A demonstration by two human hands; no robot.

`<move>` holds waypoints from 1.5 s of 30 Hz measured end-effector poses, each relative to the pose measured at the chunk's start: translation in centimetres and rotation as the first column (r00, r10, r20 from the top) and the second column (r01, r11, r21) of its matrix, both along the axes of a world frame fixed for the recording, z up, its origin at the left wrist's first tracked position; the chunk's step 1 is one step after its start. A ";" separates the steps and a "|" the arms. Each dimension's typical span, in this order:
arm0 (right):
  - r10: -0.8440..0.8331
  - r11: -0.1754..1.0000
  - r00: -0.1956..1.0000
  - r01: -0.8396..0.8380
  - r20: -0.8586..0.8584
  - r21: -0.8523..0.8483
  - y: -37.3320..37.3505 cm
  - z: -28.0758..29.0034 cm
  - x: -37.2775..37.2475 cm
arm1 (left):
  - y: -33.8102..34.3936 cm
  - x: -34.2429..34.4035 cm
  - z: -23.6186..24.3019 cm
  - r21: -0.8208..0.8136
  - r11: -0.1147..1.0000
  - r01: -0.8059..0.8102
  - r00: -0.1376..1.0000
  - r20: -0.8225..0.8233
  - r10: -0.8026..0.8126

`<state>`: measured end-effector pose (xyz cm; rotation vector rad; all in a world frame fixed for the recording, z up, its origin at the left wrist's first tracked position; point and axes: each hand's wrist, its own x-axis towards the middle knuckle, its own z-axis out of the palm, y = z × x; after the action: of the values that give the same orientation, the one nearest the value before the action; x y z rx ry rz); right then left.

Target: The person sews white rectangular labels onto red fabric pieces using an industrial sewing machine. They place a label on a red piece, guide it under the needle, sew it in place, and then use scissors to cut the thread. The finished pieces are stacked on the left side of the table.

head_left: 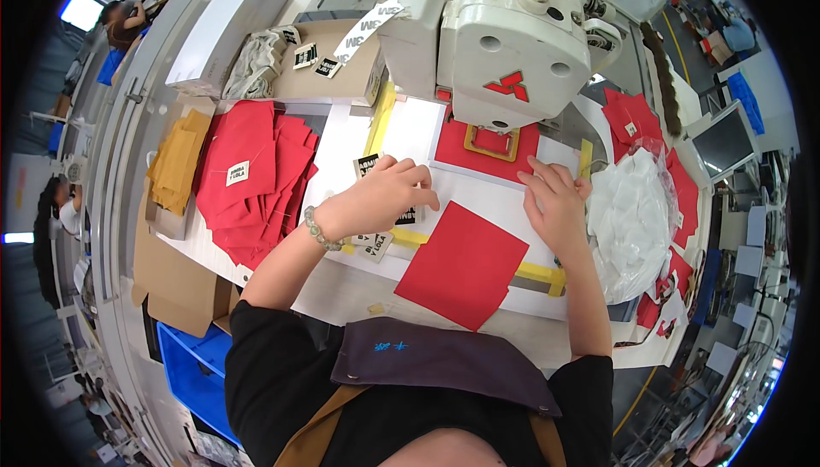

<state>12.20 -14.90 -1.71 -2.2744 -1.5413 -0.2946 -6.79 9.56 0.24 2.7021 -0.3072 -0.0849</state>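
My left hand [384,194], with a bead bracelet at its wrist, is over scattered black-and-white labels [374,245], fingers bent and apart; its thumb and whatever lies under the palm are hidden. My right hand [553,202] has curled, separated fingers at the right front corner of a white board bearing red fabric [453,138], under a white machine head [512,40] with a gold rectangular frame [470,143]. A loose red piece [461,262] lies between my hands, on white paper with yellow tape [555,279].
At left are stacked red pieces [252,202], yellow pieces [179,160] and an open cardboard box [359,83]; below them, a blue bin [184,369]. At right are a white plastic-wrapped bundle [628,228] and more red pieces [628,108]. Co-workers [124,27] sit beyond the bench.
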 end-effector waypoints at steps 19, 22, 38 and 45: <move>0.165 0.981 0.334 0.046 -0.928 0.190 2.8 1.8 -6.0 | -1.7 2.1 -0.3 -0.839 0.485 -0.247 0.952 -0.116 0.284; 0.286 0.925 0.332 0.148 -0.899 0.349 3.5 1.4 -6.4 | -2.1 2.2 -1.0 -0.863 0.435 -0.256 0.947 -0.134 0.293; 0.152 0.972 0.564 0.063 -0.812 0.226 3.2 -0.1 -4.6 | -1.5 -0.2 -0.4 -0.231 0.957 -0.174 0.979 0.063 0.193; 0.152 0.987 0.538 -0.044 -0.829 0.152 3.4 0.1 -5.1 | -3.2 -0.3 -1.9 -0.001 0.990 -0.144 0.953 0.271 0.139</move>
<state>7.14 -11.52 -1.62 -1.7490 -1.0475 0.6693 -7.08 6.36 -1.65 2.7445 -0.1907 0.3273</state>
